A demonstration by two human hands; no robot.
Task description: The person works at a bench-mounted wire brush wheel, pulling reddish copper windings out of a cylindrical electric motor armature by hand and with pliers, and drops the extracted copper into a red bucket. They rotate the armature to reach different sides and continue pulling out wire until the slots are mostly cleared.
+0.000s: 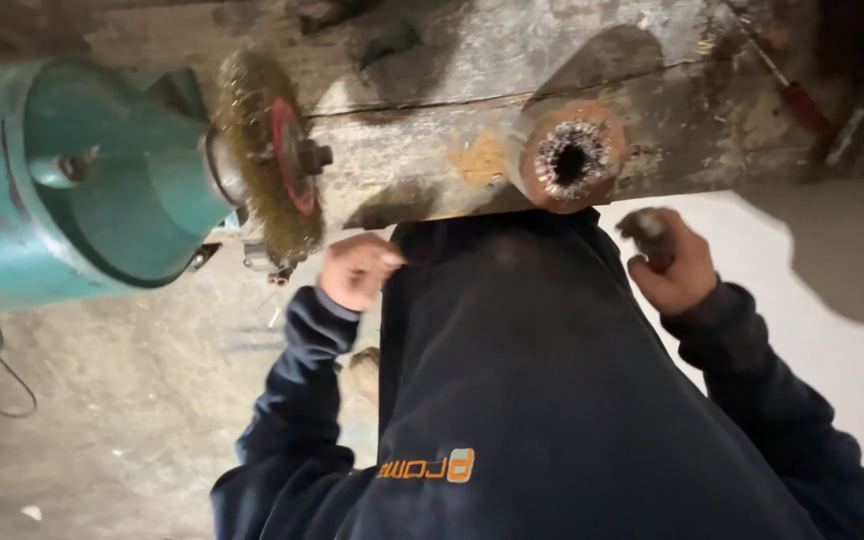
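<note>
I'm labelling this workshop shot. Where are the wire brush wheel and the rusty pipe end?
wire brush wheel (270,160), head view, on its bristles.
rusty pipe end (574,152), head view, on its rim.

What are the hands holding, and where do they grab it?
The right hand is closed around a small dark, blurry object; its kind is unclear. The left hand looks like an empty fist.
</note>
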